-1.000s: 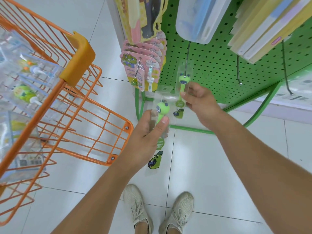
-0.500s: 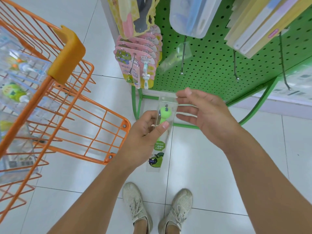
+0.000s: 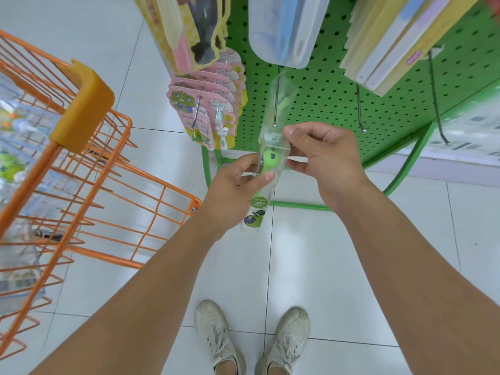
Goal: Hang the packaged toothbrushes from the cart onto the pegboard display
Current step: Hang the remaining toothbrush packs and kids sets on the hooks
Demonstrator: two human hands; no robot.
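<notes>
My left hand (image 3: 238, 189) grips a clear packaged toothbrush (image 3: 266, 180) with a green frog head, held upright in front of the green pegboard (image 3: 327, 96). My right hand (image 3: 324, 155) pinches the top of that same package just below a metal peg (image 3: 276, 104). Another clear toothbrush package (image 3: 281, 96) hangs on that peg. More clear packaged toothbrushes (image 3: 16, 158) lie in the orange wire cart (image 3: 89, 169) at the left.
Pink carded toothbrushes (image 3: 205, 109) hang on a peg left of my hands. Boxed goods (image 3: 392, 41) and a plastic case (image 3: 286, 25) hang above. Bare pegs (image 3: 359, 109) stick out to the right. My feet (image 3: 251, 339) stand on white floor tiles.
My right hand let go of the package now hanging on the peg, came down and pinched the top of the package in my left hand, which has risen slightly.
</notes>
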